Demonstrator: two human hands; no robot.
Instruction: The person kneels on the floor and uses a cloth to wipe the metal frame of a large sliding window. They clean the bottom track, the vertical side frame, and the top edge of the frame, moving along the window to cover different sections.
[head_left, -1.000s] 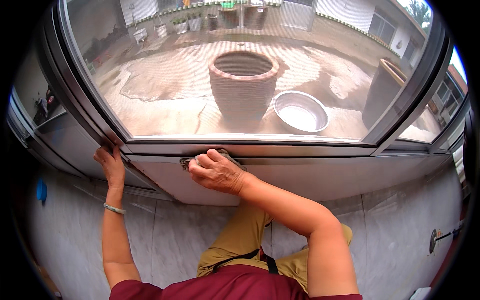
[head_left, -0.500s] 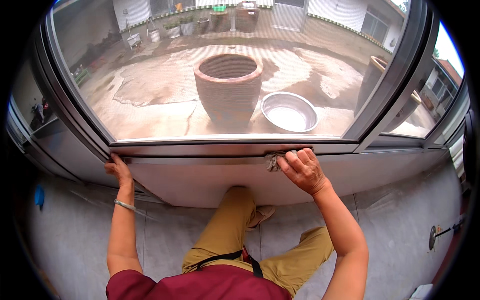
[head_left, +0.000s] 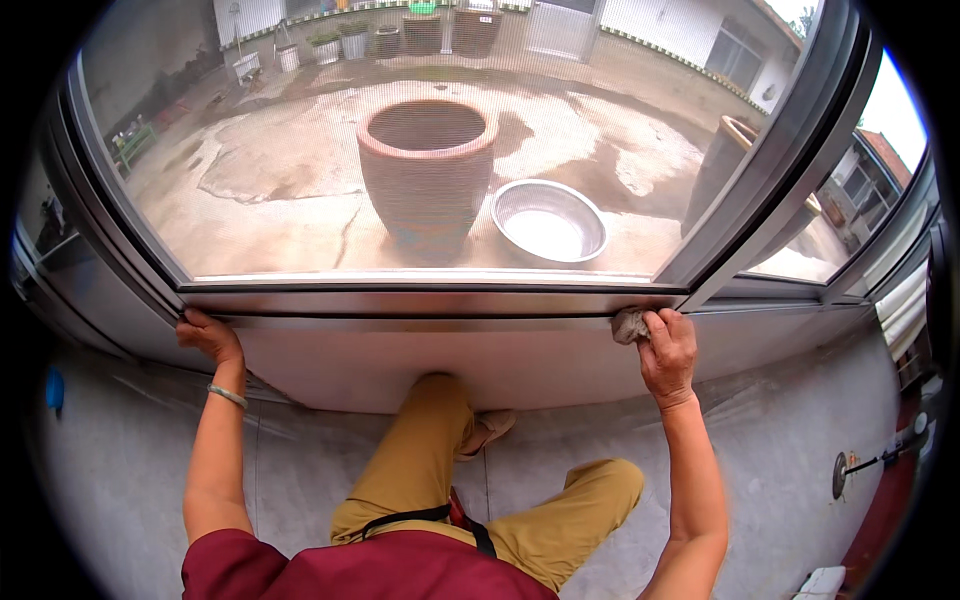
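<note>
Right hand (head_left: 668, 350) pinches grey rag (head_left: 629, 325) against window track (head_left: 420, 322); left hand (head_left: 208, 335) curled, gripping sill edge (head_left: 300, 352).

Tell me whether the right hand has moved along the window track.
Yes. The right hand, holding a cloth, slid rightward along the window track, reaching the frame's corner.

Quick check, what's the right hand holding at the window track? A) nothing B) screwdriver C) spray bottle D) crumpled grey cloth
D: the right hand presses a crumpled grey cloth against the window track, near the frame's right corner.
</note>
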